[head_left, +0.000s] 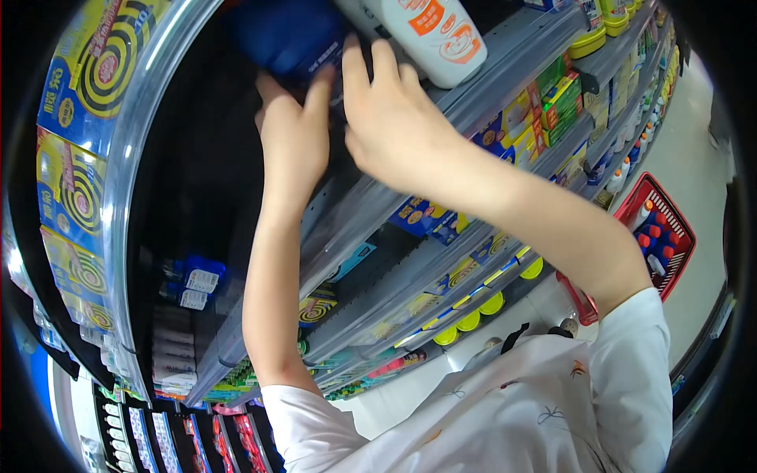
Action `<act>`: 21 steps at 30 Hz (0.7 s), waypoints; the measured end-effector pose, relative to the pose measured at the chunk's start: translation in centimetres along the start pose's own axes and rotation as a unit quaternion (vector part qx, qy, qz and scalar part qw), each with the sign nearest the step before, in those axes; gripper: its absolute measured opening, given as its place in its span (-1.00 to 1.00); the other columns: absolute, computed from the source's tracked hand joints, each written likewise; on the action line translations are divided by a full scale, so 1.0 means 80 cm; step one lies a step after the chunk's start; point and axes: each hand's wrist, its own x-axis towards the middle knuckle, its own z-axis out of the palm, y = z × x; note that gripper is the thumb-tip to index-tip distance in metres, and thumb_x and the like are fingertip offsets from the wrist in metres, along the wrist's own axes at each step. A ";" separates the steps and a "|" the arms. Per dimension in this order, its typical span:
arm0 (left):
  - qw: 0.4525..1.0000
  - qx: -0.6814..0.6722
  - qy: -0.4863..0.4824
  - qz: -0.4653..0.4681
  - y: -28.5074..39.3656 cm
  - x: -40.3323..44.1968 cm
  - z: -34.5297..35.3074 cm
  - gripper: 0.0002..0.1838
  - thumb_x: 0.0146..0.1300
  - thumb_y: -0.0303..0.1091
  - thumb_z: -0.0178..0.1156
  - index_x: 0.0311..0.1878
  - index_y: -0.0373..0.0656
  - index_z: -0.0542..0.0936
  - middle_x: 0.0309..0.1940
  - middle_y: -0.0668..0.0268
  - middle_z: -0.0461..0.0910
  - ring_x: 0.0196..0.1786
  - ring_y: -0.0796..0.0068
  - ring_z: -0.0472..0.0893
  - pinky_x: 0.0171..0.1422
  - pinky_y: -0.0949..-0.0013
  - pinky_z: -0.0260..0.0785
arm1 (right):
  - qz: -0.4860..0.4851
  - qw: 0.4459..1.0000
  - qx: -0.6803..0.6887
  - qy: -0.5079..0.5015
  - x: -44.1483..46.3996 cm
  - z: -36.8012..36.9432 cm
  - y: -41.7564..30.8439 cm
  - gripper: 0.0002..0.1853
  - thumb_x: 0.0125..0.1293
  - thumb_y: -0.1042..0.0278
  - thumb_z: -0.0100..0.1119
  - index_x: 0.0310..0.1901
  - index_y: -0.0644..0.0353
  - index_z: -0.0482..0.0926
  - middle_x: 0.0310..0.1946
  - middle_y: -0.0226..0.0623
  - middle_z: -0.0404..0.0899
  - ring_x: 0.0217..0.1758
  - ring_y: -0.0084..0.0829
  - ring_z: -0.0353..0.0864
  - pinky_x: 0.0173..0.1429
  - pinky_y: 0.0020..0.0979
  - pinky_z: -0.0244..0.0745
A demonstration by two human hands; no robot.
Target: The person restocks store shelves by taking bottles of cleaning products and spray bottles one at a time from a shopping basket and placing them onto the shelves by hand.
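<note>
A dark blue package [288, 39], blurred, stands at the shelf's top edge in view. My left hand [296, 126] is closed on its lower part, thumb and a finger on either side. Close by on the right, my right hand [386, 118] has its fingers apart; the forefinger touches the blue package's right edge, and no grip shows. Just beyond these fingers is a white bottle [445, 39] with orange print. Where the other fingertips rest is hard to see.
A clear-edged shelf rail [505, 75] runs diagonally below the hands. Coil-pattern boxes [106, 71] line the left side. Blue packs [201, 280] sit deep in the dark shelf. A red basket [686, 272] with bottles stands on the floor at right.
</note>
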 end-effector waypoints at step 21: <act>0.770 -0.184 -0.600 0.119 0.053 -0.345 0.386 -0.56 0.26 -0.20 0.16 0.12 -0.25 0.49 -0.06 0.04 0.60 0.01 0.04 0.58 0.07 0.13 0.42 | 0.714 0.649 0.261 -0.026 -0.563 -0.357 0.314 -0.42 0.42 0.12 -0.07 0.36 0.27 0.19 0.22 -0.24 0.36 0.22 -0.42 0.41 0.22 -0.36 0.36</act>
